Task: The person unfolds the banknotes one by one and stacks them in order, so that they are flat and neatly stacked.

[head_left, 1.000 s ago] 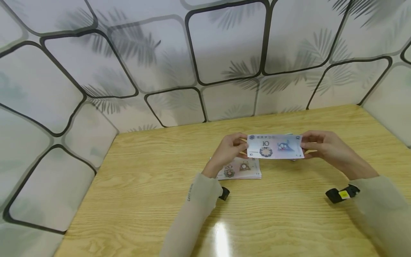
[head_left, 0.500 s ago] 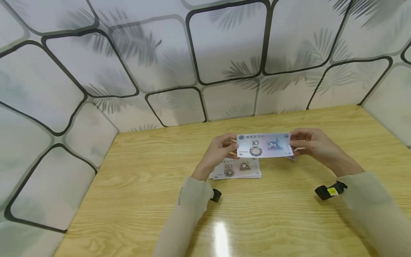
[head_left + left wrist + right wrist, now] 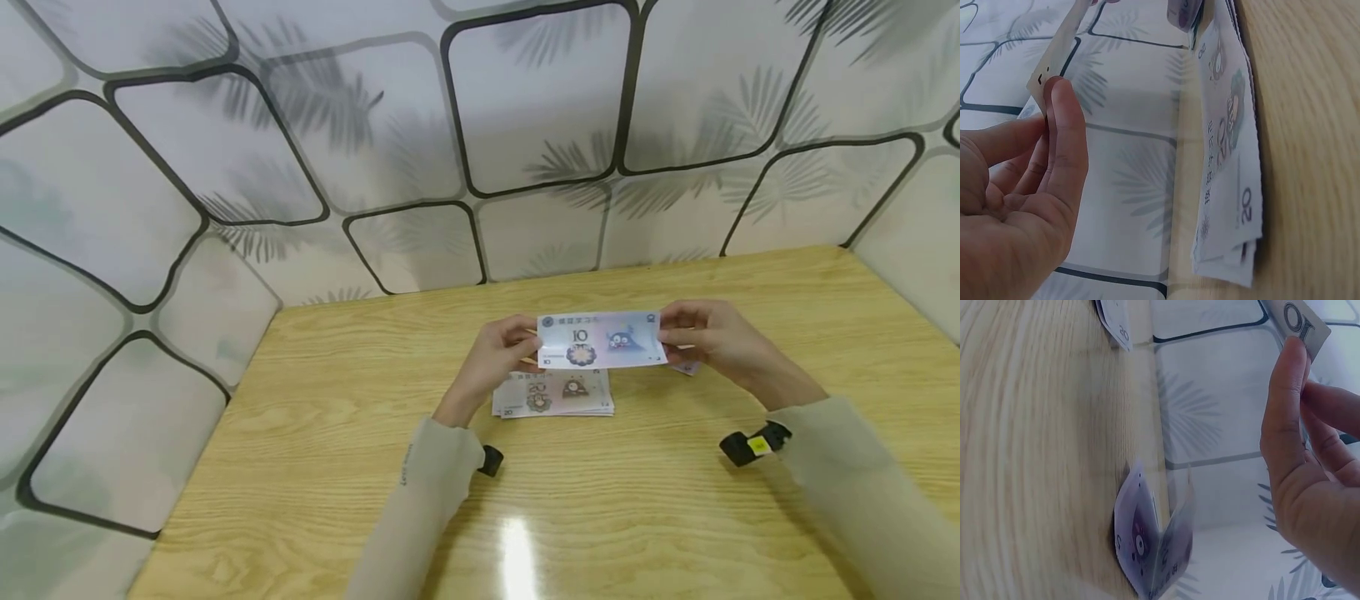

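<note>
A pale lilac play banknote (image 3: pixel 633 354) marked 10, with a blue cartoon creature on it, is stretched flat between both hands above the table. My left hand (image 3: pixel 489 360) pinches its left end between thumb and fingers, and my right hand (image 3: pixel 726 346) pinches the right end. Just below, a stack of play banknotes (image 3: pixel 555 400) marked 20 lies on the table, its upper edge covered by the held note. In the right wrist view a purplish folded banknote (image 3: pixel 1141 537) stands creased open on the table; from the head camera, my right hand hides most of it.
The light wood table (image 3: pixel 360 433) meets a wall panel (image 3: pixel 540 237) with dark outlines and leaf prints along its back edge. A similar panel (image 3: pixel 90 450) borders the left side. Dark wrist straps (image 3: pixel 756 446) hang below both sleeves.
Both hands have shifted left with the 10 banknote held taut between them. More of the 20 stack now shows below it, and the folded note's corner peeks out under the right hand.
</note>
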`<state>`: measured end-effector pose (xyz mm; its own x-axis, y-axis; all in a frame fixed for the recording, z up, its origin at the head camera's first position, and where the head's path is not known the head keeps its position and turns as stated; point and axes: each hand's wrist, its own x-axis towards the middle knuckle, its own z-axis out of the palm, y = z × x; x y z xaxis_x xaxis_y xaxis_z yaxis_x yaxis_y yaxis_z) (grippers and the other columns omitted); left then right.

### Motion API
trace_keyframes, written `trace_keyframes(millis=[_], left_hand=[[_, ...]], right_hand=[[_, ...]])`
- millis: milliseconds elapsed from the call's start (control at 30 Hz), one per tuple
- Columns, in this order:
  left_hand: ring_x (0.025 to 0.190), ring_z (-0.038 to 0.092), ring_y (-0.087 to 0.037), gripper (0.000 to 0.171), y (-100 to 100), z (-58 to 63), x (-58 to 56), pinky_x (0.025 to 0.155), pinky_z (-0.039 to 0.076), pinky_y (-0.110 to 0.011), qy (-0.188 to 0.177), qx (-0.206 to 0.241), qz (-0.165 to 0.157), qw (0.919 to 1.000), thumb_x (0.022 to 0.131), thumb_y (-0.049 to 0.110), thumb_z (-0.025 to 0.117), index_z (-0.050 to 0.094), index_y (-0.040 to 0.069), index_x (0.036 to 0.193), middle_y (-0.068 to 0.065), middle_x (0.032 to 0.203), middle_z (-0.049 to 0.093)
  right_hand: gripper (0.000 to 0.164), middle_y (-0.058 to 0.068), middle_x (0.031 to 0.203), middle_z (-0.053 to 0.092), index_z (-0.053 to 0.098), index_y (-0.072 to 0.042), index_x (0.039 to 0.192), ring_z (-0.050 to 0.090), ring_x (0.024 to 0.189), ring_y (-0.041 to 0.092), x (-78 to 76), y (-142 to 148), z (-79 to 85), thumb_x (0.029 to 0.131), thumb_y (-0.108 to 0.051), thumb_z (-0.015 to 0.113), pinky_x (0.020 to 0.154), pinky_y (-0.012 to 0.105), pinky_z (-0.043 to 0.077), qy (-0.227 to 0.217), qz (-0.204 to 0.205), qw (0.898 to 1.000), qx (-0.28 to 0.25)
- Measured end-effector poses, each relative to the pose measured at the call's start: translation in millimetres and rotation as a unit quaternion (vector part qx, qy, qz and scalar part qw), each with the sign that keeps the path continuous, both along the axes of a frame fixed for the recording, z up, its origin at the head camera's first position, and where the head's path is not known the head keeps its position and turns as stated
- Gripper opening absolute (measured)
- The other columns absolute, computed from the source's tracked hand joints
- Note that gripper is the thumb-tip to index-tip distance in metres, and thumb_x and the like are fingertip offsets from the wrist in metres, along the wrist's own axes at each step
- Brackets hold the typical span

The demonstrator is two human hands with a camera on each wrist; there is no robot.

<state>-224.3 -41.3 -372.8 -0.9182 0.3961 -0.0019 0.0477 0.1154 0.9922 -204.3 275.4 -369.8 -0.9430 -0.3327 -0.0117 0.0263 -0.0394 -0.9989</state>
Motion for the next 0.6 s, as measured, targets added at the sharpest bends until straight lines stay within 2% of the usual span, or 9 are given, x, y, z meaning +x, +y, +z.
trace_keyframes(millis=[233, 467, 600], left_hand=[[0.075, 0.063, -0.014, 0.025, -8, -0.7, 2.9, 0.076, 0.062, -0.036, -0.005, 0.004, 0.009, 0.9999, 0.101, -0.006, 0.056, 0.06, -0.011, 0.125, -0.012, 0.095, 0.066], [0.08, 0.066, -0.017, 0.025, -15, -0.8, 5.5, 0.078, 0.062, -0.037, -0.013, -0.004, 0.017, 0.9998, 0.101, -0.006, 0.055, 0.06, -0.011, 0.125, -0.022, 0.104, 0.068], [0.079, 0.066, -0.017, 0.025, -20, 1.0, 5.5, 0.077, 0.062, -0.035, -0.009, -0.021, 0.016, 0.9996, 0.102, -0.006, 0.055, 0.06, -0.01, 0.125, -0.022, 0.104, 0.068]], right_hand=[[0.025, 0.005, 0.085, 0.068, 0.07, -0.009, 0.096, 0.064, 0.071, 0.012, -0.9, -11, -1.6, 0.098, 0.012, 0.057, 0.062, 0.023, 0.059, -0.001, -0.004, 1.0, 0.011], [0.015, 0.004, 0.09, 0.067, 0.066, -0.002, 0.102, 0.065, 0.075, 0.013, -1.9, -21, -0.7, 0.099, 0.009, 0.057, 0.065, 0.025, 0.059, -0.001, -0.012, 0.999, 0.052], [0.012, 0.007, 0.093, 0.066, 0.063, 0.004, 0.105, 0.066, 0.077, 0.014, -2.5, -25, -0.6, 0.099, 0.011, 0.056, 0.067, 0.026, 0.06, 0.0, 0.001, 0.999, 0.041]])
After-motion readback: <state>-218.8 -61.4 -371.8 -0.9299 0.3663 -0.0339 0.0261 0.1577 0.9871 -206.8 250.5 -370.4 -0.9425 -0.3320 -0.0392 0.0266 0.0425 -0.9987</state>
